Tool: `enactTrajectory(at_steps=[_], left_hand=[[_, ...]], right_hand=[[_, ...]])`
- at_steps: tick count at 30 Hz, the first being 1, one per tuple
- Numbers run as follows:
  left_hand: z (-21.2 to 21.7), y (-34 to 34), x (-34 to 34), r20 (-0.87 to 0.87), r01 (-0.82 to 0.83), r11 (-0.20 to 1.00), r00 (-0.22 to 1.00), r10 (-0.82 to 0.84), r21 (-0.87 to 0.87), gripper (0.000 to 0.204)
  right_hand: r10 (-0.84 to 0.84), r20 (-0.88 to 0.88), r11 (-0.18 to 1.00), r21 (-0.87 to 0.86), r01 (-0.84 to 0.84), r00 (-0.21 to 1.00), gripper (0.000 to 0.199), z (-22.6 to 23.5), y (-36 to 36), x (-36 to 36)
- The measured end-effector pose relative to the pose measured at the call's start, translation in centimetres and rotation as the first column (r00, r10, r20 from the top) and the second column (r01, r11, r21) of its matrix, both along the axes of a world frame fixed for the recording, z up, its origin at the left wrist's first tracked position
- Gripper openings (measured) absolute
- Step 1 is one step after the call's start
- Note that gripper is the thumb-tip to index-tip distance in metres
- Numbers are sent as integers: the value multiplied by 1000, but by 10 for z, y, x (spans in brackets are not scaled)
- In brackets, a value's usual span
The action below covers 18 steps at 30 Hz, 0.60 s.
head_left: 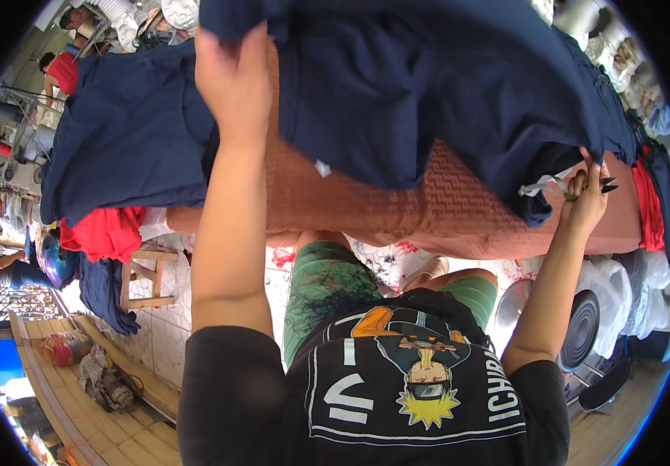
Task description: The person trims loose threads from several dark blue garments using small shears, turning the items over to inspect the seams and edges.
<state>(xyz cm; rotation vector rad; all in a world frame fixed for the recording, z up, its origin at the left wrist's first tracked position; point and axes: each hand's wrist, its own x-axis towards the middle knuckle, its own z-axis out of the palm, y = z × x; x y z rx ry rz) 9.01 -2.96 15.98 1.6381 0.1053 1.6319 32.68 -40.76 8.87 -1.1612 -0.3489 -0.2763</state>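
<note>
A navy blue garment (pixel 366 93) is stretched in the air between my hands, its lower folds hanging over a brown-covered table. My left hand (pixel 238 85) is closed on its upper left part, slightly blurred, with the fingertips partly hidden by cloth. At the right, my right hand (pixel 587 193) pinches the garment's corner between thumb and finger. Tucked in that same hand are thread snips (pixel 608 186), their dark points sticking out to the right. A pale grey strip (pixel 543 185) dangles beside those fingers. A small white tag (pixel 322 168) shows at the garment's lower edge.
The table's brown patterned cover (pixel 467 210) reaches close to my legs. More navy garments (pixel 129 132) lie at its left end, above red cloth (pixel 106 233) and a wooden stool (pixel 148 279). A fan (pixel 579 330) stands at the right. Another person (pixel 63 74) is at the far left.
</note>
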Motion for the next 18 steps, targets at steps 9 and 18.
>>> enactTrajectory(at_steps=[9,18], left_hand=[[-164,-27,-89,-766,-51,992,632,118,111,16],[-180,-123,-141,-887,-218,925,416,-200,-311,25]], right_hand=[[-253,-133,831,-537,145,958,20,-105,-67,27],[324,163,664,-741,-102,932,13,-33,36,-124]])
